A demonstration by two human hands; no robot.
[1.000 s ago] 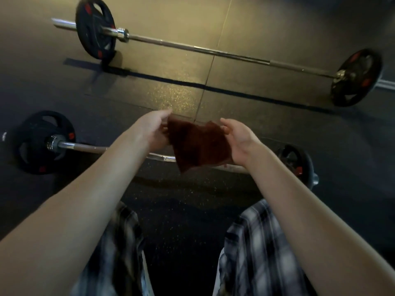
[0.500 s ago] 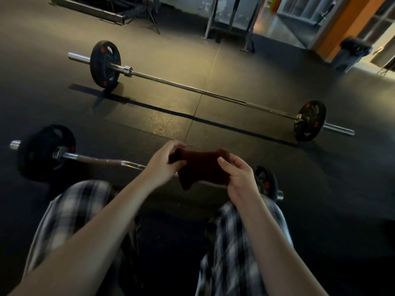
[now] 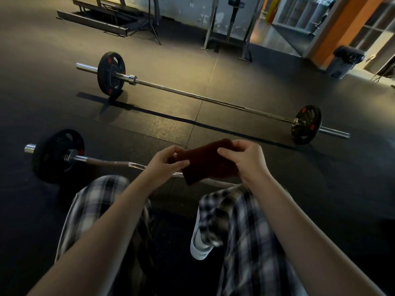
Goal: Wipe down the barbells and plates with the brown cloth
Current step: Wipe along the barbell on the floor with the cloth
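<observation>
Brown cloth point(image 3: 208, 162) pinched between left hand point(image 3: 168, 160), right hand point(image 3: 245, 160), above curl bar point(image 3: 111, 163)

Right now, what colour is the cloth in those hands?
Dark reddish-brown cloth, best seen in the head view.

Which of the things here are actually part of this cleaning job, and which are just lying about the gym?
Part of the job:
brown cloth, held by the left hand and the right hand
straight barbell, with its far plates
curved barbell, with its near plate

Just lying about:
dark bin
metal rack
tripod
</observation>
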